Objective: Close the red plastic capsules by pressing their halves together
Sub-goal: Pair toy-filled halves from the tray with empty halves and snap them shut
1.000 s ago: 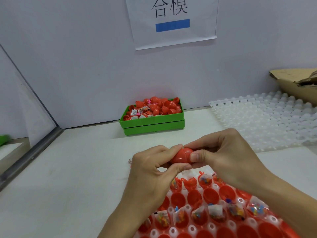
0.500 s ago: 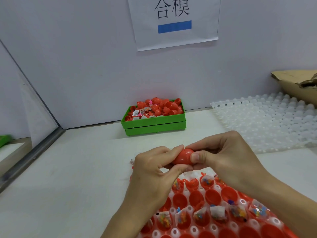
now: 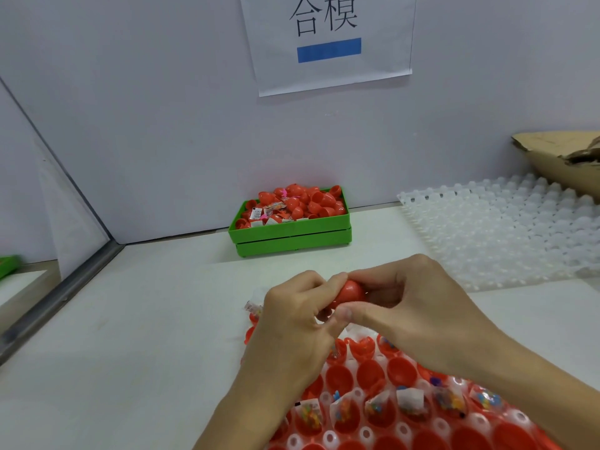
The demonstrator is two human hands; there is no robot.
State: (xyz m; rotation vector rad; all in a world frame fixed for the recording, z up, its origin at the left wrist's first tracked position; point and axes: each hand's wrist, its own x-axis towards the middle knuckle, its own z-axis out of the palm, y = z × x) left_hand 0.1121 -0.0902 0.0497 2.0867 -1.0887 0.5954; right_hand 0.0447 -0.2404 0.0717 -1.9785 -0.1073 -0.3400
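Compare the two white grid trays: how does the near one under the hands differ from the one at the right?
The near tray has its cups filled with open red capsule halves, some holding small packets; the right tray has bare cups. The near tray lies partly under the wrists, the right tray lies untouched by the cardboard. Both are white plastic grids.

A white desk carries a green tray heaped with red capsules at the back wall, an empty white holder sheet to the right, and a near holder sheet filled with red capsule halves.
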